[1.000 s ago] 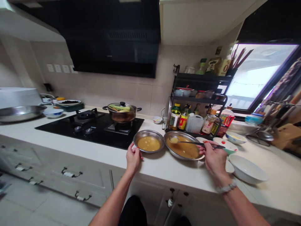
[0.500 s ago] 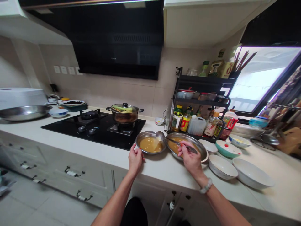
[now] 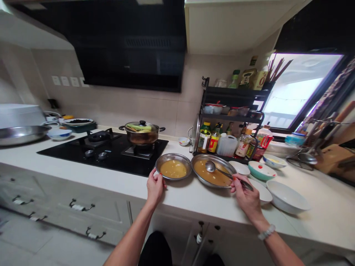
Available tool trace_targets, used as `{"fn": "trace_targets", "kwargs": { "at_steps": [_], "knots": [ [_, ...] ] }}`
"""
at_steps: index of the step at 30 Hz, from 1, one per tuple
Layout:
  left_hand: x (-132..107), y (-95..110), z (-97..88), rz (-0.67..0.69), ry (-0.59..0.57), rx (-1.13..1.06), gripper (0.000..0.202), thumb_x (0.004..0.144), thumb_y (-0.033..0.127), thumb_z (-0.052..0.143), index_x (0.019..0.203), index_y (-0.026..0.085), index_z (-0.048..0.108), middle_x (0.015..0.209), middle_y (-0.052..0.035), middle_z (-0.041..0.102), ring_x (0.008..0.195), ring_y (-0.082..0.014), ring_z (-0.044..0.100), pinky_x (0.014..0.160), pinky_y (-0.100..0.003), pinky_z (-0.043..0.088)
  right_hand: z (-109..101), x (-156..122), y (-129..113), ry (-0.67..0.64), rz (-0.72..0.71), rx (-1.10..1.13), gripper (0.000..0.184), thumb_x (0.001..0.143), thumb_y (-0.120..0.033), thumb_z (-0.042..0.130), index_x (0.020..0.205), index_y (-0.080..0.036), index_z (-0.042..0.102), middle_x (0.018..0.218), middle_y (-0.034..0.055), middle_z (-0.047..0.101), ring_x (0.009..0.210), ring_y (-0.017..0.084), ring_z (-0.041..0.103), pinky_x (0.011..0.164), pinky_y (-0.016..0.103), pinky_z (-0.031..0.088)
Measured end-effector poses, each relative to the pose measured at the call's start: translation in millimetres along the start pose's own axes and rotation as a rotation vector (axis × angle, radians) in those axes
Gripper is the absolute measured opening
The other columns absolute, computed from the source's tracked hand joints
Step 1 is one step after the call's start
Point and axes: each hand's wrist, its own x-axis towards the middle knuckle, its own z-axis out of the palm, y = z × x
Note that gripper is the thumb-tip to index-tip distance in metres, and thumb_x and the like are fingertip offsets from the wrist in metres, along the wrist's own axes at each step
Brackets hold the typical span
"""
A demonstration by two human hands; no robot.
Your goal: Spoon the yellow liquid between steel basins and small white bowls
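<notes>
My left hand (image 3: 155, 186) grips the near left rim of a smaller metal bowl (image 3: 161, 176), thumb at the rim. Brownish-yellow liquid (image 3: 174, 169) with pale bits fills part of that bowl. In my right hand (image 3: 246, 195) is the dark handle of a metal ladle (image 3: 210, 166). The ladle's head is over the larger metal bowl (image 3: 200, 182), close to or touching the brown liquid (image 3: 215, 178) in it; I cannot tell which. Both bowls stand side by side on the white counter (image 3: 177, 195).
A lidded pot (image 3: 142, 135) stands on the black gas hob (image 3: 80, 151) behind the bowls. Several white bowls, one a deep white bowl (image 3: 288, 197), and a green-rimmed bowl (image 3: 262, 173) sit to the right. A black rack (image 3: 234, 119) holds bottles. At far left lies a wide metal pan (image 3: 22, 136).
The ladle has moved right, from above the smaller bowl to over the larger one, with my right hand. My left hand stays at the smaller bowl's rim. The view has shifted slightly.
</notes>
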Motion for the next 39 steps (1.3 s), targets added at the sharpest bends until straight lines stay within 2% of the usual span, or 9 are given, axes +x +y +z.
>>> {"fn": "trace_targets", "kwargs": {
  "at_steps": [7, 13, 17, 23, 29, 35, 39],
  "knots": [
    [2.3, -3.6, 0.6, -0.002, 0.011, 0.025, 0.057, 0.078, 0.032, 0.055, 0.129, 0.009, 0.042, 0.05, 0.008, 0.054, 0.038, -0.0104, 0.051, 0.04, -0.02, 0.044, 16.3, 1.3, 11.3, 0.073, 0.165, 0.104, 0.04, 0.076, -0.056, 0.059, 0.087, -0.017, 0.059, 0.053, -0.0013, 0.059, 0.043, 0.016, 0.059, 0.043, 0.027, 0.05],
    [1.3, -1.9, 0.9, -0.013, 0.002, 0.002, 0.057, 0.079, 0.031, 0.054, 0.13, 0.01, 0.041, 0.052, 0.0078, 0.053, 0.037, -0.0101, 0.051, 0.038, -0.02, 0.043, 14.9, 15.1, 22.2, 0.238, 0.376, 0.247, 0.036, 0.067, -0.048, 0.069, 0.082, -0.017, 0.057, 0.048, -0.0012, 0.059, 0.041, 0.017, 0.057, 0.038, 0.027, 0.047],
    [0.2, 0.9, 1.1, -0.024, -0.002, -0.001, 0.056, 0.08, 0.031, 0.054, 0.129, 0.009, 0.041, 0.052, 0.0078, 0.053, 0.038, -0.01, 0.05, 0.038, -0.02, 0.043, 11.5, 22.1, 15.2, 0.266, 0.424, 0.296, 0.034, 0.063, -0.042, 0.072, 0.081, -0.017, 0.058, 0.05, 0.0004, 0.06, 0.039, 0.016, 0.055, 0.035, 0.025, 0.045],
    [0.2, 1.2, 1.2, -0.023, 0.004, -0.01, 0.056, 0.079, 0.031, 0.055, 0.129, 0.009, 0.042, 0.051, 0.008, 0.053, 0.038, -0.0098, 0.05, 0.039, -0.019, 0.042, 14.7, 28.8, -5.0, 0.254, 0.379, 0.333, 0.031, 0.062, -0.038, 0.072, 0.08, -0.017, 0.058, 0.051, 0.0007, 0.06, 0.039, 0.014, 0.055, 0.034, 0.023, 0.044],
    [0.5, 1.6, 1.2, -0.002, 0.004, 0.006, 0.056, 0.079, 0.031, 0.054, 0.129, 0.008, 0.042, 0.051, 0.0081, 0.053, 0.037, -0.01, 0.051, 0.04, -0.02, 0.043, 40.9, 32.6, -20.3, 0.217, 0.303, 0.391, 0.032, 0.066, -0.041, 0.072, 0.081, -0.017, 0.057, 0.049, -0.0017, 0.058, 0.04, 0.014, 0.056, 0.033, 0.022, 0.043],
    [2.8, -4.3, 0.9, 0.004, 0.004, 0.01, 0.054, 0.081, 0.03, 0.053, 0.129, 0.009, 0.041, 0.051, 0.0081, 0.053, 0.038, -0.0099, 0.051, 0.04, -0.02, 0.044, 72.5, 14.5, -28.7, 0.004, 0.129, 0.362, 0.031, 0.079, -0.045, 0.063, 0.088, -0.016, 0.058, 0.053, -0.0016, 0.059, 0.042, 0.013, 0.057, 0.039, 0.023, 0.048],
    [2.9, -4.4, 1.0, 0.001, -0.004, 0.002, 0.054, 0.081, 0.03, 0.053, 0.129, 0.009, 0.041, 0.052, 0.0079, 0.053, 0.038, -0.01, 0.051, 0.04, -0.02, 0.044, 74.9, -2.0, -31.0, -0.151, -0.106, 0.29, 0.02, 0.088, -0.035, 0.056, 0.095, -0.018, 0.063, 0.069, 0.0009, 0.063, 0.048, 0.011, 0.059, 0.049, 0.025, 0.053]
  ]
}}
